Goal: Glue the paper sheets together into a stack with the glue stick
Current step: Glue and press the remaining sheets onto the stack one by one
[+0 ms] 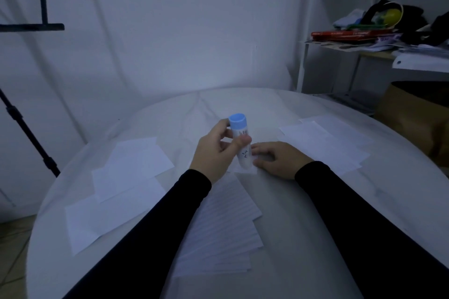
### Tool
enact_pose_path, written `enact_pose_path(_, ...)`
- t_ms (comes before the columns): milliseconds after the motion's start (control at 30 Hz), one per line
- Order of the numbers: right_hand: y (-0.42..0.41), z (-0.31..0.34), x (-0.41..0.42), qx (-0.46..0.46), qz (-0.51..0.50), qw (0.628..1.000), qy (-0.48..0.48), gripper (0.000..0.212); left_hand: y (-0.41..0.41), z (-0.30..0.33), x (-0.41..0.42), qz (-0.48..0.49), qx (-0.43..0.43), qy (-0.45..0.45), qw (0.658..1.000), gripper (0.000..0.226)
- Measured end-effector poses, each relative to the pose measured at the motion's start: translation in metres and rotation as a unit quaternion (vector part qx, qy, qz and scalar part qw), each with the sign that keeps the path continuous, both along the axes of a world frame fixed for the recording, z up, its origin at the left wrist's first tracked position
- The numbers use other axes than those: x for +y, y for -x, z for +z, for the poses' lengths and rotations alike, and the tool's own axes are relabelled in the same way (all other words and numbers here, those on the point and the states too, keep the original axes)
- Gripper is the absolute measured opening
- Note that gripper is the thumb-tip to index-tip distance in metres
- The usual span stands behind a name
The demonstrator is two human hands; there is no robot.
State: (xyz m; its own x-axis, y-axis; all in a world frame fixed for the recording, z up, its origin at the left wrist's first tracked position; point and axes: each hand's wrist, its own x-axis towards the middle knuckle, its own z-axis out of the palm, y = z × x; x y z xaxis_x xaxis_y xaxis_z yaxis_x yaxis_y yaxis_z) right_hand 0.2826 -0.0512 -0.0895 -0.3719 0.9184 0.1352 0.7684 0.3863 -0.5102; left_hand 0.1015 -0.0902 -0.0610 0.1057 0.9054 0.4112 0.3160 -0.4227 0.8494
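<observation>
Head view: the left hand grasps the glue stick, tilted, blue end up, its lower end on the lined sheets mid-worktop. The right hand lies released, fingers resting on the sheets' top edge. Loose sheets lie left and right.

one glue stick, two hands, three loose groups of paper sheets on one table

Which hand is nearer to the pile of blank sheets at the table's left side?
Left. The left hand, gripping the glue stick, is just right of the blank sheets. The right hand rests farther right, beyond the glue stick.
</observation>
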Motion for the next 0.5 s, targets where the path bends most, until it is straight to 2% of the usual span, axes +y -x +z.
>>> enact_pose_path(333,-0.0007,0.0083,-0.0061,0.01,0.036,0.999,-0.022,0.028,-0.0083,-0.0028,-0.0002,-0.026,0.028,0.0,0.999,0.021)
enact_pose_path(433,-0.0001,0.0075,-0.006,0.02,0.033,0.999,-0.021,0.027,-0.007,-0.0032,0.0027,-0.031,0.037,0.0,0.999,0.024)
enact_pose_path(500,-0.0001,0.0057,-0.0057,0.038,0.035,0.999,-0.018,0.025,-0.0045,-0.0049,0.0051,-0.038,0.06,-0.004,0.997,0.034)
